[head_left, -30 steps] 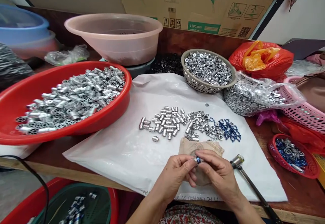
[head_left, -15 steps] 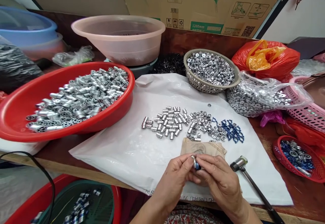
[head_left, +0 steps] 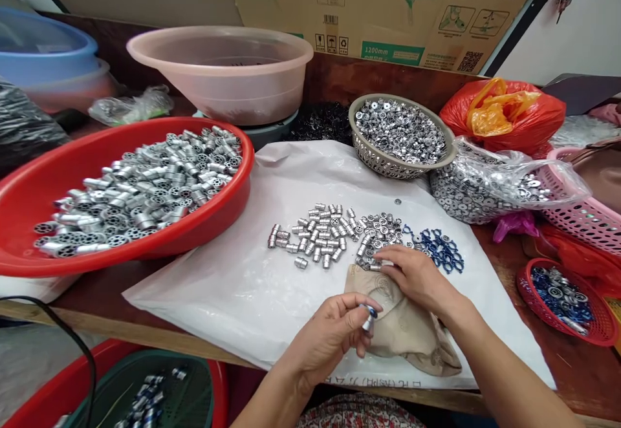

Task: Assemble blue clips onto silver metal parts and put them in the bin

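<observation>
My left hand (head_left: 334, 328) pinches a small silver metal cylinder with a blue ring (head_left: 369, 319) between thumb and fingers, just above a beige cloth (head_left: 412, 331). My right hand (head_left: 420, 276) stretches over the cloth's far edge. Its thumb and fingertips are apart, at the near edge of a cluster of small silver ring-shaped parts (head_left: 383, 226); whether they touch a part is unclear. Left of that cluster lies a group of short silver cylinders (head_left: 320, 234). To its right is a small heap of blue rings (head_left: 442, 250). All of these rest on a white sheet (head_left: 233, 299).
A large red basin (head_left: 204, 227) full of silver cylinders stands at left. Behind are a pink basin (head_left: 223, 85), a grey-green basket (head_left: 402, 168) of metal parts and a clear bag (head_left: 466, 189). A small red basket (head_left: 538, 324) sits right; a green tray (head_left: 189, 395) is below left.
My right hand has left the held piece and moved up and away to the silver parts. The left hand keeps the piece. My right forearm now covers the black-handled tool.
</observation>
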`<state>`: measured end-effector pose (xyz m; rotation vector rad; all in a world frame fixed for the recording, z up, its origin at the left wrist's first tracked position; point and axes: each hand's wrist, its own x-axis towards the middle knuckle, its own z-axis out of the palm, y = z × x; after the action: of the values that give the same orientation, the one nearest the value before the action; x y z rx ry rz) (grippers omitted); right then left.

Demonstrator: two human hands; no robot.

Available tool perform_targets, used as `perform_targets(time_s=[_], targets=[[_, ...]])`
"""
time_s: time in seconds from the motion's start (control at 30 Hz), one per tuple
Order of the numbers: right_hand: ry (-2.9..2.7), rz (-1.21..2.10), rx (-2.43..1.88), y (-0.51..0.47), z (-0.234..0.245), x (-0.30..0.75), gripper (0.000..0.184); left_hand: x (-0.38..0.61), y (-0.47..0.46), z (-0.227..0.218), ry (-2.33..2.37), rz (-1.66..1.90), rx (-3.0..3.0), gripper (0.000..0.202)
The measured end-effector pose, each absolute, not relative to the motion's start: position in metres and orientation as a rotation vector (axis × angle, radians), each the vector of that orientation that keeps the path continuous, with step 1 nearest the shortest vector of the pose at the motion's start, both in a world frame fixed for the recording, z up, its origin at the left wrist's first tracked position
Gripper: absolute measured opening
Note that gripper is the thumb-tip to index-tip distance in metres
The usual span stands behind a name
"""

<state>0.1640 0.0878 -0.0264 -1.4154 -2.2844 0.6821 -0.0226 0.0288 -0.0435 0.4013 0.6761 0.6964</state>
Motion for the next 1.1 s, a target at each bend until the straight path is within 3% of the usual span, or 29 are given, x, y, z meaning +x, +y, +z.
perform_targets(time_s=[0.13, 0.27, 0.7, 0.83, 1.1], targets=[[-2.323, 0.530, -1.511, 0.112, -0.046, 0.164, 0.016, -0.022, 0.032, -0.038, 0.702, 0.808, 0.271, 0.035], [-2.266, 0.521, -1.533, 0.108, -0.051, 0.172, 0.026, -0.025, 0.033, -0.035, 0.720, 0.867, 0.199, 0.038], [-2.399, 0.719, -1.662, 0.118, -0.035, 0.161, 0.010, -0.021, 0.031, -0.041, 0.757, 0.973, 0.102, 0.037], [-2.285, 0.698, -1.687, 0.112, -0.031, 0.155, 0.017, -0.020, 0.031, -0.040, 0.753, 0.965, 0.101, 0.044], [-1.838, 0.976, -1.272, 0.047, -0.025, 0.146, 0.024, -0.017, 0.032, -0.041, 0.727, 0.995, 0.194, 0.033]])
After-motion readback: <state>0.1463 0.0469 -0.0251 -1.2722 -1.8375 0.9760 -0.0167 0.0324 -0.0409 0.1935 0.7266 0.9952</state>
